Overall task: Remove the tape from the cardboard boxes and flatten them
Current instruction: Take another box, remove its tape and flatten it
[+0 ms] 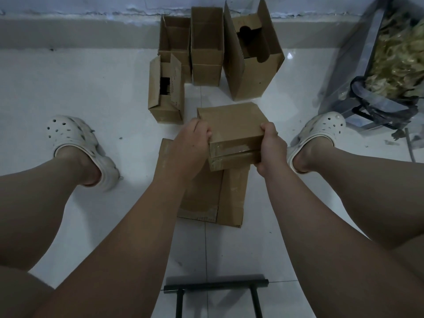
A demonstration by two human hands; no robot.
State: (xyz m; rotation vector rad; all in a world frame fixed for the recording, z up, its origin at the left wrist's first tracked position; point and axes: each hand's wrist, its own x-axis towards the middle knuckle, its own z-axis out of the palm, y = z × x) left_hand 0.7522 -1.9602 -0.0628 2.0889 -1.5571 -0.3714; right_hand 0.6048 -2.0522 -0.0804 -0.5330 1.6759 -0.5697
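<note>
I hold a closed cardboard box [231, 125] above the floor [91, 88], my left hand [191, 145] curled over its left edge and my right hand [270, 148] gripping its right corner. Clear tape [234, 149] runs along its near face. Flattened cardboard [220, 198] lies beneath it, and four opened boxes [206, 47] stand beyond, near the wall.

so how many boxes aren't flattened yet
5. Four stand by the wall: back left box, back middle box, tall right box, small front box. Left hand and right hand hold the taped box. Others may be hidden.
</note>
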